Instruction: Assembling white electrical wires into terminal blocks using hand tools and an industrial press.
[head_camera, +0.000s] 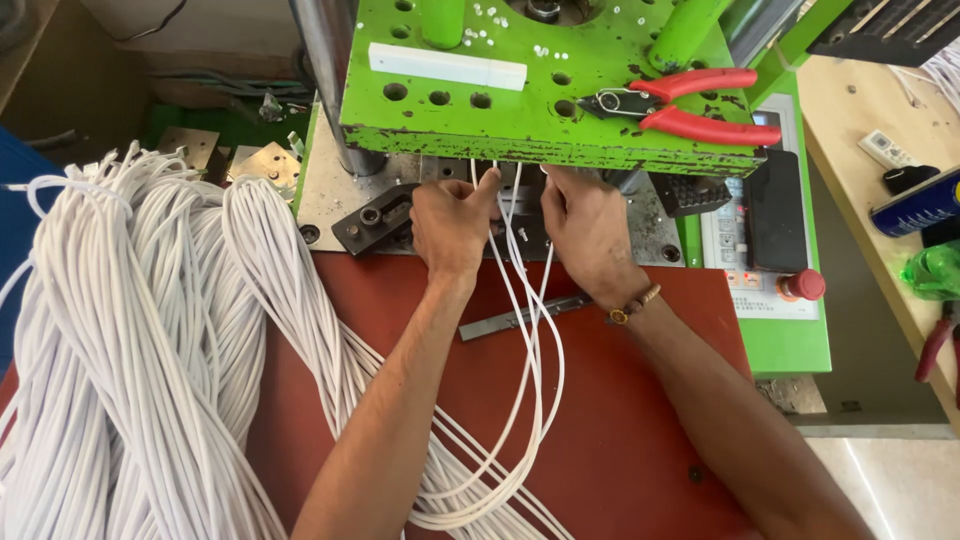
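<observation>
Several thin white cables ran up from the red table to the gap under the green press plate, their long axis pointing away from the person, nearly straight at the machine. Both hands were right there at the cable ends! The left hand was curled closed, thumb and fingers pinching one strand just below the plate's edge. The right hand sat just beside it on the other side of the strands, fingers tucked under the plate; how far they were closed could not be told from here. The strands passed between the two hands, and the left looked a shade nearer to them.

Behind the wrists a flat metal bar lay across the table, under the cables. Off to the left, a big bundle of white cable was heaped high. On top of the plate rested red-handled cutters and a white rectangular block. To the right, a pale control panel with a red knob; further right, a blue can with a band of colour lay on its side on a wooden bench.
</observation>
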